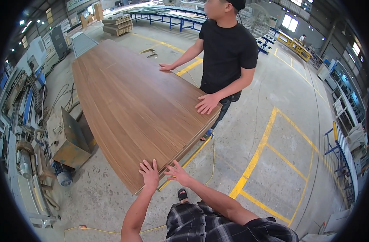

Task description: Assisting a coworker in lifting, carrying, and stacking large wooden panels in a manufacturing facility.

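A large brown wood-grain panel (124, 109) lies flat in front of me, and its near edge shows more than one layer. My left hand (149, 174) rests on top of the panel near that edge, fingers spread. Just to its right, my right hand (179, 174) is at the edge with its fingers apart; whether it touches the side cannot be made out. Across the panel stands a co-worker in a black T-shirt (229, 52). One hand of the co-worker (208, 103) lies flat near the right corner, the other (167, 67) along the far right edge.
On the left are a rusty metal box (67, 139), a blue motor (64, 177) and machinery with hoses. Blue roller conveyors (168, 18) and stacked boards (117, 25) stand at the back. Yellow lines (255, 149) mark the concrete floor; a yellow cable (213, 161) trails near my feet.
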The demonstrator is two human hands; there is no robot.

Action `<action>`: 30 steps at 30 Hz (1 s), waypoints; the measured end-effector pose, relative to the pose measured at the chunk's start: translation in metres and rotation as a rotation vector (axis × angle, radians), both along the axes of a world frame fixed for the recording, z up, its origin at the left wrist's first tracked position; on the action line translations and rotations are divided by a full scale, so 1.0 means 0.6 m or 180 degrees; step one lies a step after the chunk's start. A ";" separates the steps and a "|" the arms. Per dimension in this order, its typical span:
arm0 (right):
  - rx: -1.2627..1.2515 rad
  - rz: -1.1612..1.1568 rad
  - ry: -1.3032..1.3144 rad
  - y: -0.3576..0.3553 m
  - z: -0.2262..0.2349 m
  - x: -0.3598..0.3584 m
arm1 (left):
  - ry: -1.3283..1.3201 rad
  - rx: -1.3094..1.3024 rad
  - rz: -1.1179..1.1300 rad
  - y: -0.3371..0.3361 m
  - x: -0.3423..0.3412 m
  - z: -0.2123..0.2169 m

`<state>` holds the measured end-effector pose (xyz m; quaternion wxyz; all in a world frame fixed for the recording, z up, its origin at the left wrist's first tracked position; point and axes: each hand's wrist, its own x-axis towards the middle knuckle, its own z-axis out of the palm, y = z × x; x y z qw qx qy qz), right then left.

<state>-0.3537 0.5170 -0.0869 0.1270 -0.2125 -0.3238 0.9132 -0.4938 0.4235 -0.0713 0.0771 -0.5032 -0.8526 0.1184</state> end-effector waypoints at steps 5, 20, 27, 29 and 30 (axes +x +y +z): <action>0.0368 0.0229 -0.0101 -0.001 -0.060 0.043 | -0.0004 -0.0018 -0.0015 0.000 -0.001 -0.005; 0.2530 0.0850 -0.3472 -0.047 -0.268 0.435 | 0.0027 -0.0001 0.0010 -0.005 -0.001 -0.003; 0.3485 0.1149 -0.3373 -0.058 -0.287 0.514 | 0.0264 0.0113 -0.0003 -0.011 -0.005 -0.019; 0.2348 0.0803 -0.3685 -0.060 -0.287 0.499 | 0.0185 0.0206 0.0035 -0.011 -0.007 -0.021; 0.2294 0.0891 -0.3603 -0.061 -0.284 0.487 | 0.0041 0.0161 0.0015 -0.010 -0.007 -0.021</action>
